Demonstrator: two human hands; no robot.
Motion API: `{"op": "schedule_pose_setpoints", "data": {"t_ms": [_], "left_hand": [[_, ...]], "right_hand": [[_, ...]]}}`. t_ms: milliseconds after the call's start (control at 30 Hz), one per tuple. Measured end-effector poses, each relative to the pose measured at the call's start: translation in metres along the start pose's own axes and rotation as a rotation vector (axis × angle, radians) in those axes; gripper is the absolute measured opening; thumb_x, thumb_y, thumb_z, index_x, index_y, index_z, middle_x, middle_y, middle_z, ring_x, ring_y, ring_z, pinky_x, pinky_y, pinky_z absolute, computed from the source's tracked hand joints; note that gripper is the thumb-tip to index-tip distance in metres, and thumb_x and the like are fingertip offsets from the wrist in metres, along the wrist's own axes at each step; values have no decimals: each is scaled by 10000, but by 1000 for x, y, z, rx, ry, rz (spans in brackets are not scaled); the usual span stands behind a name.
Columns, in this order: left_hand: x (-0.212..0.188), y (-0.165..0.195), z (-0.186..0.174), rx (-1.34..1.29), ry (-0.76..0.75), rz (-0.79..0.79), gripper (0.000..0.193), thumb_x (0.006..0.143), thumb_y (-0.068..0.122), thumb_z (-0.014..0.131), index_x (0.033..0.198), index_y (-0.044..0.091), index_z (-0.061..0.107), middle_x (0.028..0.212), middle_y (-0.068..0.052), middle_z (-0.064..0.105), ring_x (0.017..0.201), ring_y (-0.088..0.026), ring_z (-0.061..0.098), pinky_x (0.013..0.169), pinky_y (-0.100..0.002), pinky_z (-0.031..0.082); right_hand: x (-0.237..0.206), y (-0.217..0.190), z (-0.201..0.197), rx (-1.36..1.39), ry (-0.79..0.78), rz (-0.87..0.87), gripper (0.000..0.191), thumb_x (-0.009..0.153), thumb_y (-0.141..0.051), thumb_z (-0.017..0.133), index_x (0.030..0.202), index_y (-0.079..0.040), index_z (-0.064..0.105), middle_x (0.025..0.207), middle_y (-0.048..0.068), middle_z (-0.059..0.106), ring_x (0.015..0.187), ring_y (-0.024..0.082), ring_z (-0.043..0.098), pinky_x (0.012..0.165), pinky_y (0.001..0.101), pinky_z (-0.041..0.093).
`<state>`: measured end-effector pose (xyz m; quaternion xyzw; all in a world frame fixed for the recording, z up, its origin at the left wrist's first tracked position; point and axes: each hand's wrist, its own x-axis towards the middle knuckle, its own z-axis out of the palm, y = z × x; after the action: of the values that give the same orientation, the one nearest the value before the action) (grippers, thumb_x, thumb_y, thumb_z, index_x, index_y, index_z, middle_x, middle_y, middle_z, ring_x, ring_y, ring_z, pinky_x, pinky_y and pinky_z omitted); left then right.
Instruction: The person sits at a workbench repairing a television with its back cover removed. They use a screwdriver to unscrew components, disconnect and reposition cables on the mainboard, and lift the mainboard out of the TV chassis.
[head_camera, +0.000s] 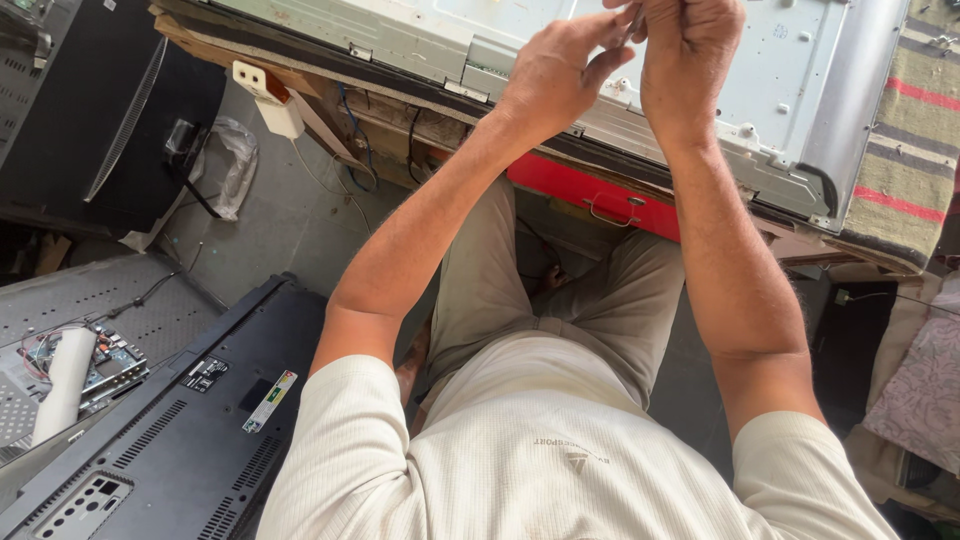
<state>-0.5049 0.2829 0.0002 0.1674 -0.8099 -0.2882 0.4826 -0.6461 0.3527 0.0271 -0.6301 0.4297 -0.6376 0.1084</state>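
My left hand (560, 70) and my right hand (685, 55) are raised together over a bare metal back panel of a flat screen (780, 90) that lies on a workbench. The fingertips of both hands meet at the top edge of the view, pinching something small and thin that I cannot make out. The panel is pale grey with screw posts and a bracket near its front edge. Both forearms reach up from my lap; I sit in a cream shirt and khaki trousers.
A red drawer with a metal handle (600, 205) sits under the bench edge. A striped cloth (905, 150) covers the bench at right. A black screen back cover (170, 440) lies at lower left, with a circuit board and white tube (70, 375) beside it.
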Motion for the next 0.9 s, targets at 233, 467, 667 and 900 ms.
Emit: {"op": "schedule_pose_setpoints", "data": {"t_ms": [233, 467, 667, 900], "left_hand": [[-3, 1, 5, 73, -60, -244, 311, 895, 347, 836, 868, 77, 684, 741, -34, 733, 627, -243, 678, 610, -413, 503], [-8, -8, 3, 156, -105, -84, 170, 935, 220, 773, 922, 66, 703, 897, -79, 668, 805, -288, 680, 686, -440, 499], [-7, -5, 2, 176, -144, -265, 273, 879, 296, 827, 833, 61, 694, 901, -66, 672, 820, -274, 704, 719, -445, 520], [-13, -3, 2, 323, -285, -292, 173, 866, 231, 794, 948, 95, 727, 973, -87, 663, 873, -298, 709, 764, -441, 537]], "right_hand": [[-4, 6, -1, 93, 42, 92, 231, 1190, -111, 659, 1004, 16, 709, 894, 79, 724, 718, 106, 644, 619, 239, 504], [-4, 10, 1, 97, 21, 10, 233, 1218, -134, 583, 1085, 22, 694, 958, 75, 736, 850, 125, 693, 677, 239, 562], [-2, 6, 3, 6, 48, 51, 214, 1185, -83, 586, 1031, 7, 704, 913, 87, 747, 786, 123, 693, 632, 242, 545], [2, 7, 6, 185, 101, 131, 85, 1207, -75, 625, 1170, -1, 607, 1002, 124, 758, 845, 148, 696, 669, 255, 516]]}}
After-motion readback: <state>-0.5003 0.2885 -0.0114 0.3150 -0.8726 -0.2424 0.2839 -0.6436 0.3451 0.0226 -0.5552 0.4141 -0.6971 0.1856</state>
